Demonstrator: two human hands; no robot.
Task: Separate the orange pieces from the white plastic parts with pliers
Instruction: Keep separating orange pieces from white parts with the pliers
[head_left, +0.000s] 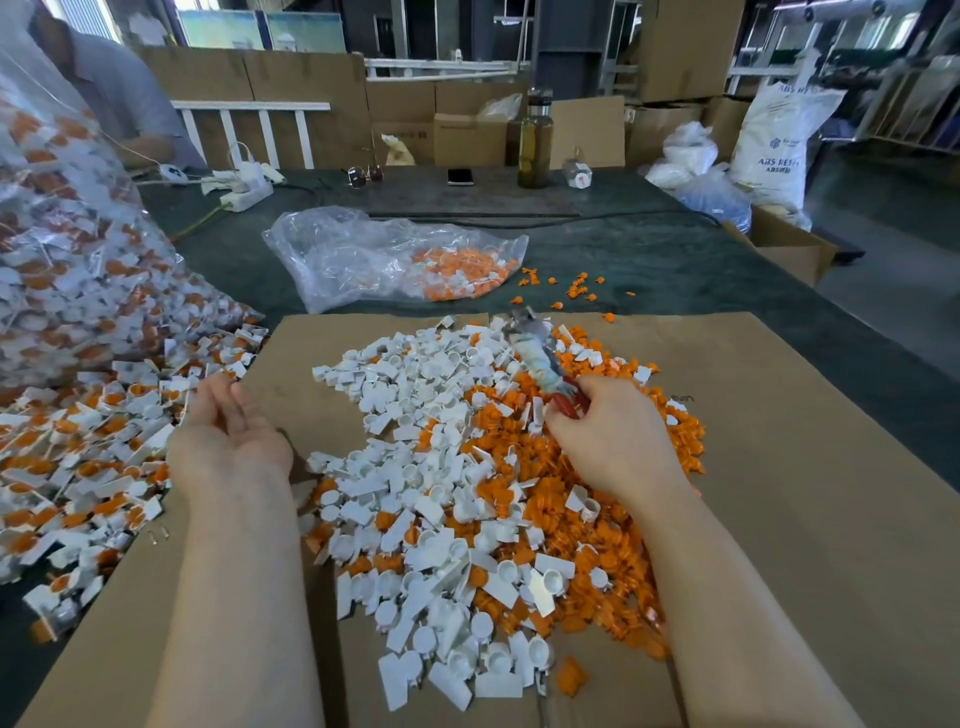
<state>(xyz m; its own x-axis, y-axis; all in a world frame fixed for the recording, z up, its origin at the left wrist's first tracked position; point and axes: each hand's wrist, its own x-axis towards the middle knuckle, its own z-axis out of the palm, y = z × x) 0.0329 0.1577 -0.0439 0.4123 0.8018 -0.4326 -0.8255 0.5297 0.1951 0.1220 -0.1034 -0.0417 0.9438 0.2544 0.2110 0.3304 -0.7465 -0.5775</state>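
Gripping red-handled pliers with tape-wrapped jaws, the right hand hovers over the mixed heap of white plastic parts and orange pieces on the flat brown cardboard sheet; the left hand lies released, palm up, at the cardboard's left edge, beside unseparated parts spilling from a clear plastic bag

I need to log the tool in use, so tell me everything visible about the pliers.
The pliers have red handles, which the right hand grips over the heap of white parts and orange pieces. Pale tape or cloth seems to wrap the middle. The grey metal head points up and away from the person, toward the far edge of the cardboard sheet. The head is motion-blurred, so the jaws' state is unclear.
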